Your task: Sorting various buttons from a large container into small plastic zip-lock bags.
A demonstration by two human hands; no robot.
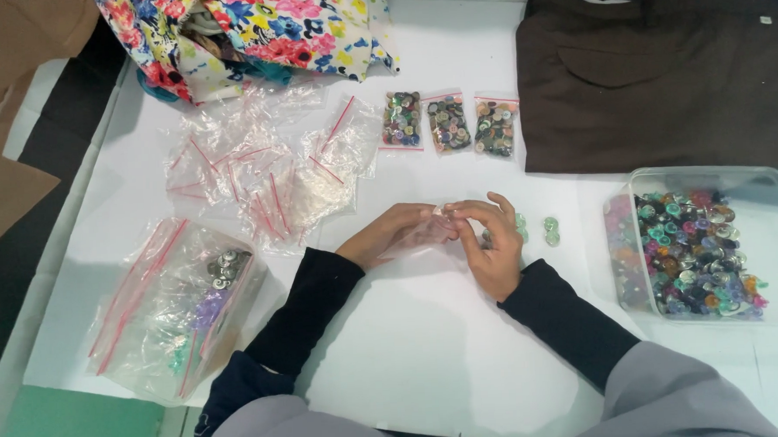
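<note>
My left hand (388, 234) and my right hand (493, 244) meet at the middle of the white table (430, 348). Both pinch a small clear plastic bag (424, 228) between their fingertips. Light green buttons (551, 230) lie just right of my right hand, some partly hidden under its fingers. Whether anything is inside the small bag I cannot tell.
A clear tub (701, 249) of mixed coloured buttons stands at the right. Three filled button bags (449, 122) lie beyond my hands. Empty zip bags (264, 167) are heaped at the left, with a larger bag of buttons (179, 311) nearer. Floral fabric (249, 28) and brown cloth (663, 75) lie at the back.
</note>
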